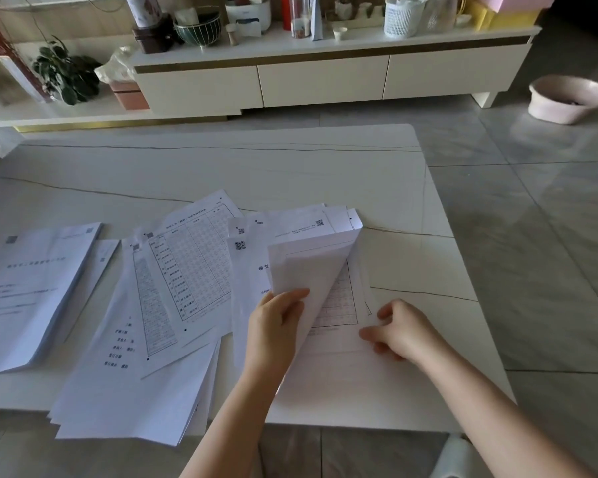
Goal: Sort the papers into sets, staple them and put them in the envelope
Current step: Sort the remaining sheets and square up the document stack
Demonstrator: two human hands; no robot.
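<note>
Printed white papers lie spread over the white marble table (221, 160). My left hand (277, 322) grips the lower corner of a lifted sheet (311, 267), folded up and back off the right stack. My right hand (399, 331) rests with curled fingers on the sheet with a table print (339, 308) underneath, pinching its edge. A neat set (32, 288) lies at the far left. A loose fan of form sheets (173, 277) lies in the middle. No stapler or envelope is in view.
The middle pile hangs over the table's near edge (125, 422). Behind the table stands a low white cabinet (325, 77) crowded with jars and baskets. A pink basin (567, 98) sits on the tiled floor at right. A potted plant (66, 74) stands at back left.
</note>
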